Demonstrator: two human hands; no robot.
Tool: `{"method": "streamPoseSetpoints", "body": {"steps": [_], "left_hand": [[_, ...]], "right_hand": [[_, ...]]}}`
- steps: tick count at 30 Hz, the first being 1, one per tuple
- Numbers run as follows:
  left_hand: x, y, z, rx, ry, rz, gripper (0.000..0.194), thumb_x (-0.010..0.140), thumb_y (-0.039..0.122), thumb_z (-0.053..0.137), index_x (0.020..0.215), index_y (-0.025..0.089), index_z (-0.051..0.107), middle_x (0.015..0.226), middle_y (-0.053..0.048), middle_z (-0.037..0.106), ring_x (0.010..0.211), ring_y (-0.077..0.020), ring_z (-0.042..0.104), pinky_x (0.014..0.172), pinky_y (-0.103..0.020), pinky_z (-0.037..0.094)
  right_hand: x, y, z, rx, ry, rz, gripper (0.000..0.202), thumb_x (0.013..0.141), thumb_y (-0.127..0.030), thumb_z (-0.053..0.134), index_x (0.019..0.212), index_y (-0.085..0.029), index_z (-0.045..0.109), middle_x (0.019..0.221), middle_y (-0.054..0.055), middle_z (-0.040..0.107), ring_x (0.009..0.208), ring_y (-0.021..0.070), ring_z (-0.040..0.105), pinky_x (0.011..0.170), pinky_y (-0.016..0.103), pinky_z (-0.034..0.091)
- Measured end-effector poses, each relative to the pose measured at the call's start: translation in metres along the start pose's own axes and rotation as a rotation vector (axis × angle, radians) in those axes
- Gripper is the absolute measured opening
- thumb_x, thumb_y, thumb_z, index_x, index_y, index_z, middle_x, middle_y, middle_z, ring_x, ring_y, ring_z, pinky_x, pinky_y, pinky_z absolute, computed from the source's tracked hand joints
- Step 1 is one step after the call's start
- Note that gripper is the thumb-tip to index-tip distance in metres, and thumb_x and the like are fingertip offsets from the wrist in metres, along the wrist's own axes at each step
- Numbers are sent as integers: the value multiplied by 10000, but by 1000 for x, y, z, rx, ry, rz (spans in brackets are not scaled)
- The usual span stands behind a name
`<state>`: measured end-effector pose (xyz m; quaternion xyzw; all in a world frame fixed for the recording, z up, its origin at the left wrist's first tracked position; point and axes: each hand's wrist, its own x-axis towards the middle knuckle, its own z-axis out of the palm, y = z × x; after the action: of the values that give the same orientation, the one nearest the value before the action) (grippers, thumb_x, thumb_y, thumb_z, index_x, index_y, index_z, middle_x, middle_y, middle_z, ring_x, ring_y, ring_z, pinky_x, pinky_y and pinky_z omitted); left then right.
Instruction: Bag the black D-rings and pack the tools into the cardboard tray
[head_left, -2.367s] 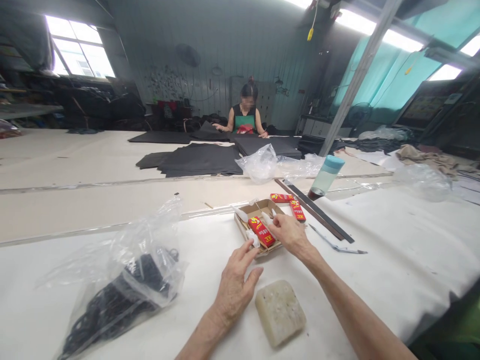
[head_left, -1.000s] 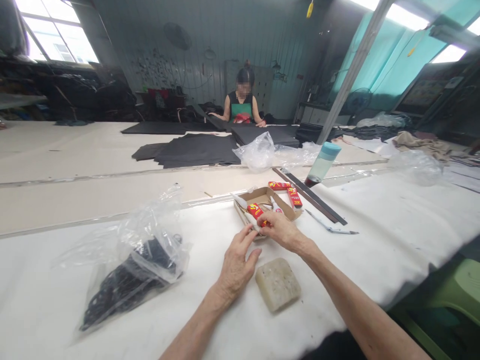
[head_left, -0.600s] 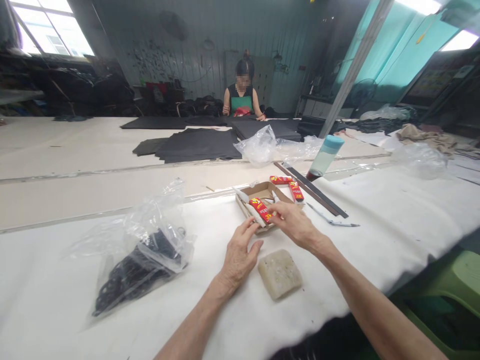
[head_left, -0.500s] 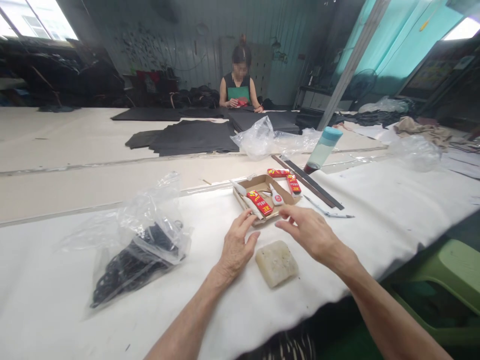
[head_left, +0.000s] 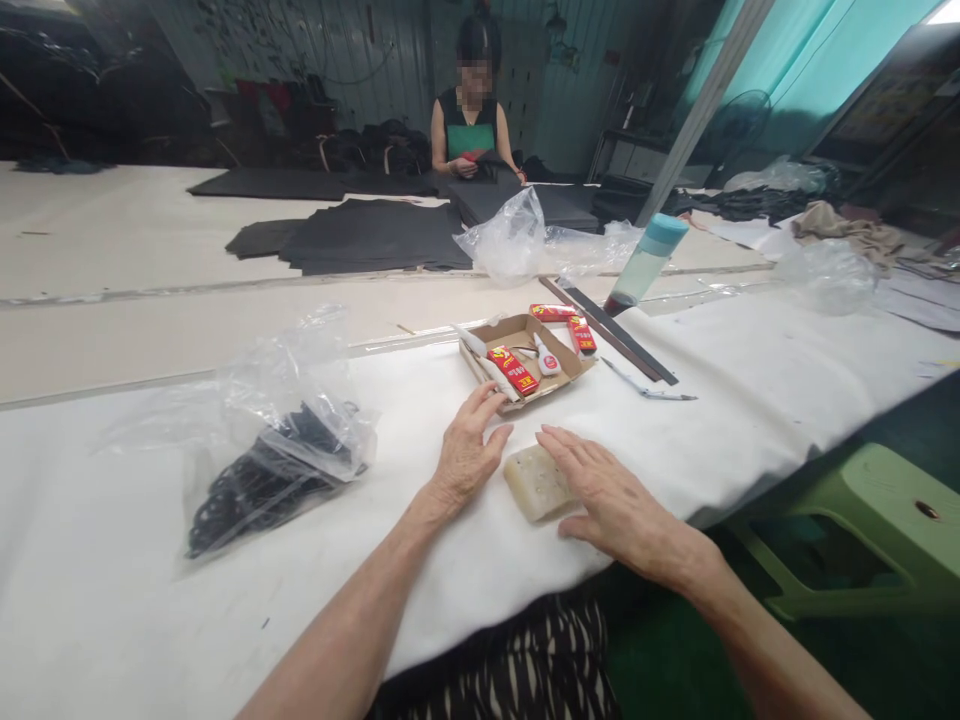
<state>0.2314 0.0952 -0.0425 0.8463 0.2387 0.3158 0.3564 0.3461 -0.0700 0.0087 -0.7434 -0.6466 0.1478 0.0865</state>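
Note:
My left hand rests at the near left corner of a shallow cardboard box, fingertips by its edge, thumb apart. In the box lie a red glue packet and a small white glue bottle. Over the right side of a pale, wax-like block my right hand is spread, thumb and fingers apart and partly covering it. Whether it touches the block I cannot tell. Two more red packets sit just behind the box.
A clear plastic bag of black cords lies at left. Right of the box are dark strips, tweezers-like tool and a blue-lidded bottle. Across the table a person handles dark fabric. A green stool stands at right.
My right hand has moved from the box's near edge back toward me, over the block. My left hand stays near the box corner. The camera view has tilted down.

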Motion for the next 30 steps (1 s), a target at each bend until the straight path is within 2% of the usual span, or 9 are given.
{"method": "streamPoseSetpoints", "body": {"steps": [6, 10, 19, 30], "left_hand": [[0, 1, -2, -9, -13, 5, 340, 794, 143, 522, 1130, 161, 577, 1354, -98, 471, 1234, -222, 463, 1058, -358, 364], [0, 2, -2, -18, -16, -2, 358, 795, 142, 525, 1149, 182, 566, 1360, -83, 467, 1228, -215, 469, 1051, -359, 374], [1, 1, -1, -30, -25, -16, 373, 789, 142, 532, 1158, 193, 561, 1369, -72, 461, 1216, -222, 481, 1036, -368, 398], [0, 0, -1, -23, -32, -9, 365, 797, 146, 521, 1158, 180, 561, 1359, -79, 464, 1226, -216, 472, 1048, -349, 376]], "right_hand": [[14, 13, -10, 0, -21, -118, 669, 734, -169, 611, 1360, -182, 374, 1386, 118, 432, 1277, 231, 389, 1067, 396, 324], [12, 11, -14, 39, 4, -147, 659, 716, -195, 651, 1327, -194, 403, 1308, 115, 490, 1212, 255, 442, 1021, 426, 378], [1, 9, -24, 150, -60, 6, 732, 751, -319, 658, 1390, -192, 324, 1318, 118, 477, 1252, 256, 415, 1039, 404, 364], [5, 12, -28, 187, -106, 42, 772, 738, -424, 668, 1396, -197, 335, 1361, 114, 454, 1232, 254, 438, 1032, 394, 358]]}}
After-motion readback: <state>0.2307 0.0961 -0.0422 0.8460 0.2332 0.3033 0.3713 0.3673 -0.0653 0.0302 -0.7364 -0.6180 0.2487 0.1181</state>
